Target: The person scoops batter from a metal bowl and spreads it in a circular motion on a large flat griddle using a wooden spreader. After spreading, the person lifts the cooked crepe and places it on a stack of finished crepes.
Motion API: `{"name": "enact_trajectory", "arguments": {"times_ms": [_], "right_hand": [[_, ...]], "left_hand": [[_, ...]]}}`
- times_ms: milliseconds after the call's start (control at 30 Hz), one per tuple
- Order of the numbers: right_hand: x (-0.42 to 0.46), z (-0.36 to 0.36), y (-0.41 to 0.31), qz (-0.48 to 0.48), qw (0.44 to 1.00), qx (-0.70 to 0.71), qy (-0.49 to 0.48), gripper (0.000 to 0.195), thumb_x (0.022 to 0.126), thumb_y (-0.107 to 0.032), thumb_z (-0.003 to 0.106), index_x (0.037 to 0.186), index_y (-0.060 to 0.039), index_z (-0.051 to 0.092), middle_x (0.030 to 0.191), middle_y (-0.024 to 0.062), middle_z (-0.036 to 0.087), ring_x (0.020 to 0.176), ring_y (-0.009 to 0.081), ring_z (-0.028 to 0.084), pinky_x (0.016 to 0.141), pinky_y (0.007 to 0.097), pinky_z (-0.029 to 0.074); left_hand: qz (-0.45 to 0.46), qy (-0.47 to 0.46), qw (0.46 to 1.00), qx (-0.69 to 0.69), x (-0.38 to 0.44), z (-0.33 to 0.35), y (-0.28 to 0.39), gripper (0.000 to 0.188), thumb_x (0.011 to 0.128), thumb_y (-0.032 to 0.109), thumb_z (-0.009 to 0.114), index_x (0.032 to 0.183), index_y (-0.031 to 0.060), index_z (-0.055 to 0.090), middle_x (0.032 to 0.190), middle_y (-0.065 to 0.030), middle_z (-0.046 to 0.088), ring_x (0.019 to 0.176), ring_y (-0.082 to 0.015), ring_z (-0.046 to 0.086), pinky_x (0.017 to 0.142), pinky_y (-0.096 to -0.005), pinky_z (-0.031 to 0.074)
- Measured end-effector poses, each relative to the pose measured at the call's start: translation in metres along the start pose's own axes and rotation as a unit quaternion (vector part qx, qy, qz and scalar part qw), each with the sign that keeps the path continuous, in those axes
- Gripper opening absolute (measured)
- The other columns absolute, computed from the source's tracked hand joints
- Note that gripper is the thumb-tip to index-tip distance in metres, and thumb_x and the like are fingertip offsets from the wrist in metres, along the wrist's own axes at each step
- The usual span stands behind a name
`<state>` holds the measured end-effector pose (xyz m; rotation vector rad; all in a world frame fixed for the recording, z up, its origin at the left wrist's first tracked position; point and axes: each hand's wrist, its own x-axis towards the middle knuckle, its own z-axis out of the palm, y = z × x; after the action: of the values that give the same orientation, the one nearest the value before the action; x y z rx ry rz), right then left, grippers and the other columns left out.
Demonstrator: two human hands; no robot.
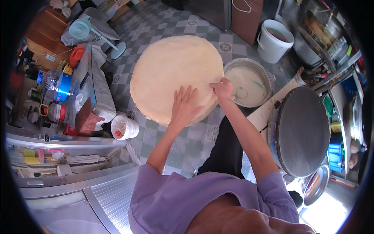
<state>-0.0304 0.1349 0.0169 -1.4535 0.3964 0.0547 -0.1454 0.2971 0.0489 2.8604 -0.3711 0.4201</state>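
Observation:
A tall round stack of thin pale flatbreads [175,67] stands before me. My left hand [184,106] lies flat on its top near the close edge, fingers spread. At the stack's right edge, my right hand [222,89] has its thumb and fingers closed at the rim; whether it pinches a sheet's edge cannot be told. Just beyond that hand is a metal pot of pale batter [248,76], with a ladle [240,92] partly sunk in it. A round black griddle [304,131] is to the right of my right forearm.
A white bucket [271,46] stands behind the pot. On the left are a standing fan [100,36], a cluttered table [100,87] and a small white bin [125,127]. Metal-framed glass [58,201] is at lower left. Shelves with containers [336,146] are at the right.

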Motion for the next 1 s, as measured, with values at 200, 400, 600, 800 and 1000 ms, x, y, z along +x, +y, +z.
{"name": "enact_trajectory", "arguments": {"times_ms": [200,400,600,800,1000], "right_hand": [[0.029,-0.005,0.036,-0.008,0.989,-0.149,0.013,0.023,0.062,-0.011,0.077,0.068,0.0029,0.060,0.072,0.0183,0.068,0.068,0.0293,0.070,0.062,0.0412,0.056],[0.007,-0.007,0.028,-0.001,0.994,-0.101,-0.038,0.023,0.064,-0.012,0.077,0.069,0.0055,0.062,0.061,0.0175,0.067,0.054,0.0248,0.069,0.051,0.0366,0.056],[0.008,-0.020,0.009,0.046,0.989,-0.065,-0.126,0.024,0.079,-0.010,0.078,0.091,0.0074,0.066,0.078,0.0159,0.069,0.059,0.0221,0.069,0.050,0.0341,0.059],[-0.003,-0.072,-0.012,0.046,0.990,0.007,-0.135,0.024,0.088,-0.010,0.064,0.094,0.0131,0.067,0.076,0.0198,0.070,0.062,0.0240,0.071,0.053,0.0309,0.059],[-0.022,-0.141,-0.044,0.023,0.993,0.002,-0.114,0.027,0.096,-0.004,0.057,0.118,0.0105,0.062,0.096,0.0196,0.071,0.081,0.0239,0.072,0.073,0.0301,0.060]], "left_hand": [[0.037,0.001,0.999,0.025,-0.018,0.014,-0.003,0.067,0.087,0.045,0.069,0.141,0.0079,0.053,0.147,-0.0209,0.048,0.136,-0.0491,0.040,0.114,-0.0628,0.026],[0.025,-0.010,0.999,0.024,-0.028,0.005,-0.003,0.064,0.088,0.045,0.068,0.139,0.0081,0.055,0.146,-0.0217,0.049,0.134,-0.0498,0.041,0.113,-0.0631,0.028],[0.021,0.000,1.000,0.003,-0.031,0.003,-0.001,0.068,0.088,0.047,0.068,0.143,0.0111,0.052,0.150,-0.0205,0.045,0.138,-0.0499,0.036,0.113,-0.0636,0.028],[0.008,0.008,1.000,0.017,-0.047,0.001,0.003,0.068,0.090,0.049,0.065,0.145,0.0125,0.050,0.153,-0.0170,0.042,0.143,-0.0446,0.033,0.116,-0.0619,0.024],[0.011,-0.029,1.000,0.000,-0.063,-0.007,-0.017,0.059,0.094,0.044,0.061,0.144,0.0158,0.051,0.154,-0.0100,0.043,0.144,-0.0321,0.036,0.118,-0.0561,0.025]]}}
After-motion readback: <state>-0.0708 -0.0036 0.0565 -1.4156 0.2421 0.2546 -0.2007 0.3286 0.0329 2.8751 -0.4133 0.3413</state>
